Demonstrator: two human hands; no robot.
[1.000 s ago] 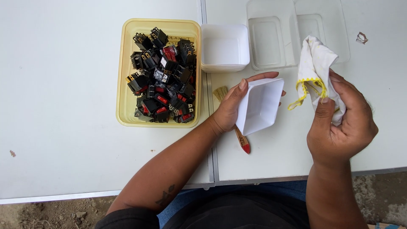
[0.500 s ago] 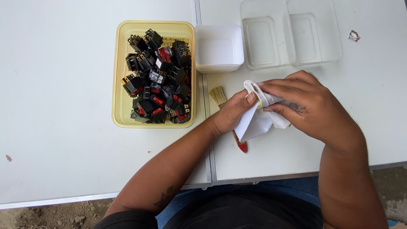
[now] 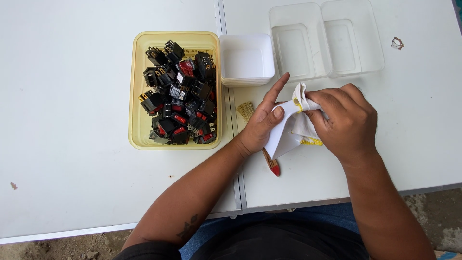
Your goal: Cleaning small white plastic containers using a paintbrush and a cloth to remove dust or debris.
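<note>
My left hand (image 3: pixel 262 123) grips a small white square tray (image 3: pixel 279 139), tilted on its edge just above the table, index finger stretched out. My right hand (image 3: pixel 344 120) presses a white cloth with a yellow edge (image 3: pixel 299 103) against that tray's inside. Under my left hand lies a small brush (image 3: pixel 248 110) with pale bristles and a red-tipped handle. To the left stands a yellow tray (image 3: pixel 137 135) piled with several black and red rocker switches (image 3: pixel 180 96).
A stack of white square trays (image 3: pixel 247 60) sits beside the yellow tray. Two clear plastic bins (image 3: pixel 325 38) stand at the back. A small scrap (image 3: pixel 397 43) lies at the far right. A seam runs between the two white tables (image 3: pixel 72 120).
My right hand brought the cloth from the right, where it hung loose, onto the white tray held in my left hand and is now rubbing it.
</note>
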